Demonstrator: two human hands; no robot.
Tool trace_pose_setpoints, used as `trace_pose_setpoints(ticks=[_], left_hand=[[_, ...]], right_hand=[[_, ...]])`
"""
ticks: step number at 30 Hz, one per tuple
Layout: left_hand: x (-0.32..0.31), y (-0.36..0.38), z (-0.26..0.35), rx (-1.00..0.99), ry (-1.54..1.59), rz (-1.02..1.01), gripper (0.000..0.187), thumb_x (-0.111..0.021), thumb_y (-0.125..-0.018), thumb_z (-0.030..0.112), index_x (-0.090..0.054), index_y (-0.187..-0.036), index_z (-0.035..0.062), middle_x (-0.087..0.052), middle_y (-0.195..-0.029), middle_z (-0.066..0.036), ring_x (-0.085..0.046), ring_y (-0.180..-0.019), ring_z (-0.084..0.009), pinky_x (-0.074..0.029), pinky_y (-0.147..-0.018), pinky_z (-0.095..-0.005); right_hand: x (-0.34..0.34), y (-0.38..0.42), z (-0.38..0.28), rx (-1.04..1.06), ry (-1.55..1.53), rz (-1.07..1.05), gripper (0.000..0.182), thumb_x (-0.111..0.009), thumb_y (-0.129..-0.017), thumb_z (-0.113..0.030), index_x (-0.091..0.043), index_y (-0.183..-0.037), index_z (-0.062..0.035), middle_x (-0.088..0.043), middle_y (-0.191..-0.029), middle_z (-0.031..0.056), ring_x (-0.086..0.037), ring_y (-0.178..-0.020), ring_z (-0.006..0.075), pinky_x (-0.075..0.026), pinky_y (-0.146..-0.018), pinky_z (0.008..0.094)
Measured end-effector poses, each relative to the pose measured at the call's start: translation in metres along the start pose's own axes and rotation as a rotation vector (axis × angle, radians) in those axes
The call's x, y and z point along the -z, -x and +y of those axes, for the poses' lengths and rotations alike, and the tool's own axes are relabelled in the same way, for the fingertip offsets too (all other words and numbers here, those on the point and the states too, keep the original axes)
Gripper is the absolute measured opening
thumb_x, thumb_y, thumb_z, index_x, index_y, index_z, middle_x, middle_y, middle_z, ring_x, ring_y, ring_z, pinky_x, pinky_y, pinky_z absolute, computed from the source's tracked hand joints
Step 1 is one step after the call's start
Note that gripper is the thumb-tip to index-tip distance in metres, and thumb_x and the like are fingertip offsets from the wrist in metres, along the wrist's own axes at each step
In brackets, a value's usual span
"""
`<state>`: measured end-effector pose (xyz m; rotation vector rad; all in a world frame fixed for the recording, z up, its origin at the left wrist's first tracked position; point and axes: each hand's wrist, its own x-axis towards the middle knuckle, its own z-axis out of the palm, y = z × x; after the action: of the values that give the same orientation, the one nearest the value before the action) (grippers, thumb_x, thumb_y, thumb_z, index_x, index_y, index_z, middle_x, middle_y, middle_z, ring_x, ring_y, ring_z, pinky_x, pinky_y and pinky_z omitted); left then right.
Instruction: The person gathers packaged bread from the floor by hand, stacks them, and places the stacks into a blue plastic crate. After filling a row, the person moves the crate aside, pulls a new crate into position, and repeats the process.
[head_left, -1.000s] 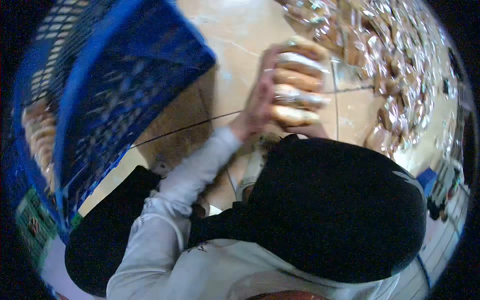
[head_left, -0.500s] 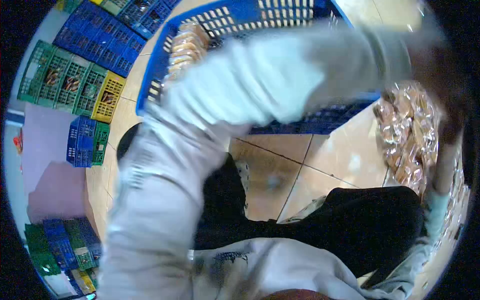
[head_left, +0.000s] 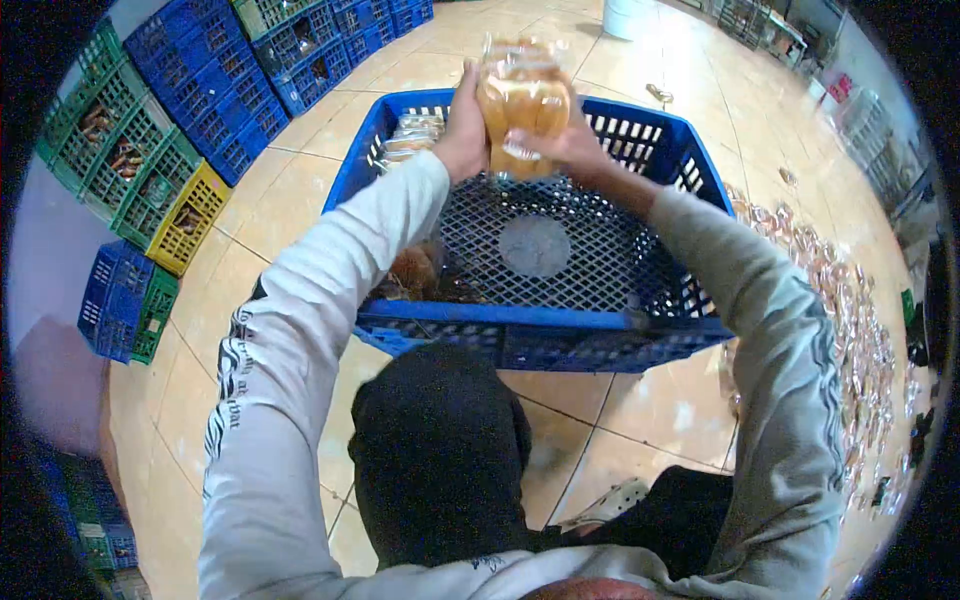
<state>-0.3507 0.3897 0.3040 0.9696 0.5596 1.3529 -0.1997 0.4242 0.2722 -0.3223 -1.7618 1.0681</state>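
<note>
Between my two hands is a bundle of plastic-wrapped bread [head_left: 525, 105], golden brown and slightly blurred. My left hand [head_left: 464, 128] presses on its left side, thumb up along the edge. On the other side my right hand [head_left: 572, 148] grips it, with fingers across the lower front. Both hands are above a blue plastic crate [head_left: 540, 318] on the floor in front of me. Inside the crate, wrapped breads [head_left: 413, 135] stand along the left side, and more brown bread [head_left: 412, 265] lies in the near left corner, partly behind my left forearm.
A wide heap of wrapped breads [head_left: 855, 350] spreads over the tiled floor to my right. Stacked blue crates [head_left: 205, 85], green crates [head_left: 115, 140] and a yellow crate [head_left: 188, 218] line the left. A white bucket [head_left: 625, 18] stands at the far side.
My right hand has come from the heap at the right to above the crate. Both hands now hold bread together. The view has tilted up, showing more of the room.
</note>
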Motion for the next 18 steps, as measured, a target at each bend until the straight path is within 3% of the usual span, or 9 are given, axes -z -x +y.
trace_pose_setpoints(ticks=[2, 3, 7, 12, 14, 16, 17, 18], left_hand=[[0.032, -0.003, -0.016, 0.07, 0.019, 0.072, 0.075, -0.019, -0.1, 0.066, -0.05, -0.138, 0.0091, -0.061, -0.131, -0.013, -0.061, -0.118, -0.0306, -0.047, -0.102, -0.0457], [0.04, 0.0, -0.022, 0.092, 0.002, 0.077, 0.074, -0.02, -0.1, 0.066, -0.051, -0.137, 0.0093, -0.062, -0.131, -0.013, -0.061, -0.117, -0.0304, -0.048, -0.102, -0.0457], [0.059, 0.003, -0.041, 0.214, -0.009, 0.123, 0.075, -0.024, -0.099, 0.068, -0.052, -0.135, 0.0085, -0.062, -0.13, -0.013, -0.062, -0.115, -0.0303, -0.048, -0.101, -0.046], [0.073, -0.004, -0.049, 0.201, 0.029, 0.134, 0.078, -0.026, -0.098, 0.069, -0.052, -0.136, 0.0061, -0.06, -0.134, -0.014, -0.061, -0.118, -0.0309, -0.046, -0.104, -0.0443], [0.069, -0.001, -0.041, 0.247, 0.003, 0.19, 0.079, -0.024, -0.098, 0.068, -0.052, -0.135, 0.0033, -0.062, -0.132, -0.016, -0.062, -0.117, -0.0306, -0.046, -0.104, -0.0427], [0.068, 0.001, -0.037, 0.273, 0.016, 0.257, 0.08, -0.024, -0.098, 0.067, -0.052, -0.135, 0.0015, -0.062, -0.13, -0.017, -0.062, -0.117, -0.0305, -0.046, -0.104, -0.0424], [0.079, -0.005, -0.039, 0.288, 0.065, 0.257, 0.071, -0.028, -0.1, 0.065, -0.057, -0.125, 0.0054, -0.068, -0.116, -0.016, -0.069, -0.103, -0.0303, -0.054, -0.093, -0.0437], [0.082, -0.008, -0.037, 0.293, 0.07, 0.272, 0.071, -0.027, -0.1, 0.064, -0.057, -0.125, 0.0053, -0.068, -0.116, -0.017, -0.069, -0.103, -0.0304, -0.054, -0.093, -0.0439]], right_hand=[[-0.001, 0.004, 0.043, -0.047, 0.211, -0.043, 0.092, -0.086, -0.075, -0.011, -0.026, -0.144, -0.0048, -0.053, -0.131, 0.0132, -0.055, -0.122, 0.0247, -0.046, -0.104, 0.0396], [-0.01, 0.014, 0.051, -0.175, 0.033, -0.009, 0.096, -0.086, -0.075, -0.012, -0.023, -0.146, -0.0045, -0.051, -0.133, 0.013, -0.053, -0.123, 0.0241, -0.046, -0.104, 0.0397], [-0.017, 0.033, 0.069, -0.371, -0.115, -0.005, 0.097, -0.085, -0.075, -0.013, -0.021, -0.148, -0.0044, -0.046, -0.138, 0.0116, -0.049, -0.128, 0.0234, -0.044, -0.106, 0.0393], [-0.019, 0.05, 0.095, -0.272, 0.059, -0.004, 0.094, -0.088, -0.072, -0.015, -0.028, -0.144, -0.0034, -0.046, -0.137, 0.0113, -0.048, -0.127, 0.0223, -0.039, -0.109, 0.0374], [-0.026, 0.05, 0.1, -0.251, -0.023, -0.002, 0.095, -0.088, -0.072, -0.016, -0.028, -0.144, -0.0031, -0.047, -0.137, 0.0116, -0.048, -0.127, 0.022, -0.04, -0.109, 0.0376], [-0.027, 0.052, 0.122, -0.105, 0.099, -0.011, 0.071, -0.082, -0.08, -0.014, -0.041, -0.136, -0.0012, -0.056, -0.131, 0.0107, -0.055, -0.12, 0.0196, -0.045, -0.103, 0.0362], [-0.026, 0.05, 0.131, -0.117, 0.119, -0.033, 0.071, -0.083, -0.08, -0.015, -0.041, -0.136, -0.0011, -0.056, -0.13, 0.0105, -0.056, -0.12, 0.0192, -0.045, -0.103, 0.0361], [-0.029, 0.047, 0.134, -0.125, 0.14, -0.053, 0.071, -0.083, -0.08, -0.015, -0.042, -0.136, -0.001, -0.057, -0.13, 0.0103, -0.056, -0.12, 0.0188, -0.045, -0.103, 0.0359]])
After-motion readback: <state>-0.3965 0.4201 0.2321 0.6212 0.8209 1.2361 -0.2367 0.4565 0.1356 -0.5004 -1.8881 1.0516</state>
